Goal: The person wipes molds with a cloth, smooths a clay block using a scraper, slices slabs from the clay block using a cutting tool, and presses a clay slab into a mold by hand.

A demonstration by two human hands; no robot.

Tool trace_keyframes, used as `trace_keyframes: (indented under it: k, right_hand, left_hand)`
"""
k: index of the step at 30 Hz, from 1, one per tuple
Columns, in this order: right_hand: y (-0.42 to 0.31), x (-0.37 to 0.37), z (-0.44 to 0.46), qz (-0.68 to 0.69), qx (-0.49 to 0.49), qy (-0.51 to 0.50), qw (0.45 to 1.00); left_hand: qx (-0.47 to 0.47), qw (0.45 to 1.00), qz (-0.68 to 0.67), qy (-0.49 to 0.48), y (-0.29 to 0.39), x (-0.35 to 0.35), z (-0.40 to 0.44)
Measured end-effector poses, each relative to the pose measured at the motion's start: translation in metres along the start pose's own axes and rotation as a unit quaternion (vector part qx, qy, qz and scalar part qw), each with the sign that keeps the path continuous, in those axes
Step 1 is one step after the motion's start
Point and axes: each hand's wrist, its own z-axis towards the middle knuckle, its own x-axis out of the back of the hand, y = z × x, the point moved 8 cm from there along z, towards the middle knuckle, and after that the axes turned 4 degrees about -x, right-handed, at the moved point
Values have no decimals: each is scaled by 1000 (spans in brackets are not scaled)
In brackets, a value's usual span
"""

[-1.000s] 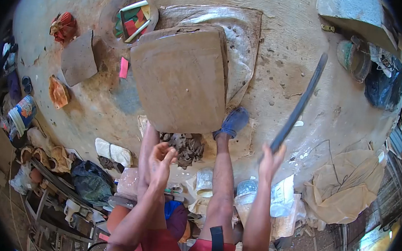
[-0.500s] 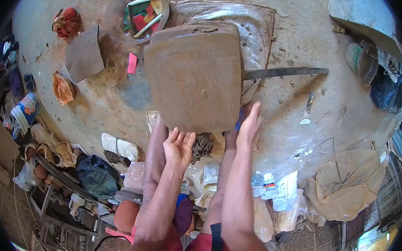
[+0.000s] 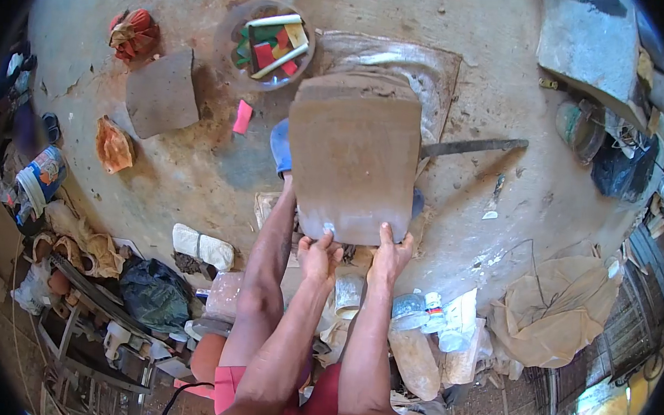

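A smooth brown clay slab [image 3: 351, 162] lies in front of me, with rougher, thicker clay [image 3: 365, 85] showing at its far edge. My left hand [image 3: 318, 259] grips the slab's near edge left of the middle, thumb on top and fingers curled below. Close to the near right corner, my right hand [image 3: 390, 257] holds the same edge, its thumb pressed on the upper face. The fingers under the slab are mostly hidden. A dark curved strip [image 3: 473, 147] sticks out from the slab's right side.
Beyond the slab, a round tub [image 3: 228, 43] holds coloured pieces and white sticks. A whitish sheet [image 3: 436, 75] lies under the clay. To the left are a flat brown piece [image 3: 162, 93], a pink scrap [image 3: 242, 117] and a red bundle [image 3: 133, 34]. A folded white cloth [image 3: 202, 247] lies nearer me.
My right hand has moved from the slab's right side to its near edge. My left hand now has its thumb on top. The head view has shifted, and a blue shoe shows left of the slab.
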Motion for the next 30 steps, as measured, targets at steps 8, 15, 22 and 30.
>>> trace_keyframes:
  k: [8, 15, 22, 30]
  right_hand:
    - [-9, -18, -37, 62, 21, 93, 994]
    - [-45, -15, -65, 15, 115, 129, 985]
    - [-104, -34, -132, -79, 155, 171, 970]
    - [-159, -58, -232, -47, 230, 153, 960]
  left_hand:
    - [-447, 759, 463, -100, 122, -22, -63]
    - [-487, 396, 666, -402, 110, -92, -123]
    - [-458, 463, 630, -423, 135, -101, -140]
    - [-525, 404, 622, -418, 173, -93, -196]
